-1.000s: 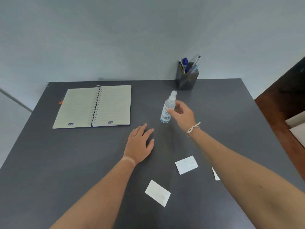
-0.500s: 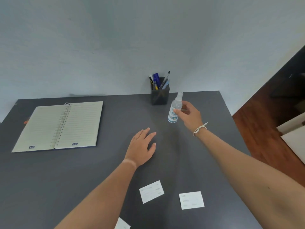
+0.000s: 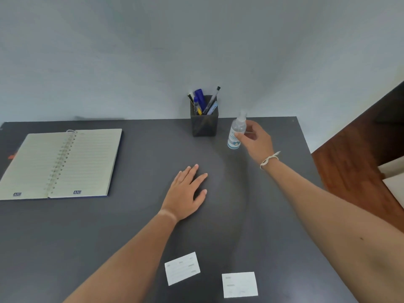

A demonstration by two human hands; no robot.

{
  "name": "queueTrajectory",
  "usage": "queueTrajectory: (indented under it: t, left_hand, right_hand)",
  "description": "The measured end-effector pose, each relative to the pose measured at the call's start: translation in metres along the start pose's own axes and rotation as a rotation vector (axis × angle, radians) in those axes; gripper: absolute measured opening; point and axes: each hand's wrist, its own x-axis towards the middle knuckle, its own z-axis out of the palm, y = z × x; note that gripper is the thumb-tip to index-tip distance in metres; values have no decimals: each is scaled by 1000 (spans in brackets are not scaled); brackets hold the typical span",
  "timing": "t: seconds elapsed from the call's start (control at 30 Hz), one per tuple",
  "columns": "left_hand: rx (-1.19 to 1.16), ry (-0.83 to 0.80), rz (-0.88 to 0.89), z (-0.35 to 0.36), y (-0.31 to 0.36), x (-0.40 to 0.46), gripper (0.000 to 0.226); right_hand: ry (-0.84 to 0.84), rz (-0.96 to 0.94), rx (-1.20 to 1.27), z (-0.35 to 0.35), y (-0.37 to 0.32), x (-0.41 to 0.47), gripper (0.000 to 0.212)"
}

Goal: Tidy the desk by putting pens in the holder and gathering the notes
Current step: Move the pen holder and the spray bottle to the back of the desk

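Note:
A dark square pen holder (image 3: 204,125) stands at the back edge of the dark grey desk (image 3: 131,226), with several pens (image 3: 203,101) upright in it. Just right of the holder is a small clear spray bottle (image 3: 236,133), and my right hand (image 3: 255,142) is closed around its right side. My left hand (image 3: 185,193) lies flat and open on the desk's middle. Two white paper notes lie near the front: one note (image 3: 182,268) left, a second note (image 3: 239,284) right.
An open spiral notebook (image 3: 65,162) lies at the left of the desk, with something orange at its far left edge. A pale wall rises behind. The desk's right edge drops to a brown wooden floor (image 3: 360,154).
My right hand has carried the spray bottle back and to the right, beside the pen holder. My left hand stays flat in place. A third note has dropped out of view.

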Motion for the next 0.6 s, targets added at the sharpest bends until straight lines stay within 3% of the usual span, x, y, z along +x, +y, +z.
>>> queueTrajectory:
  t: [0.6]
  left_hand:
    - [72, 54, -32, 10, 1, -1, 52]
  right_hand:
    - [-31, -28, -30, 4, 2, 51, 37]
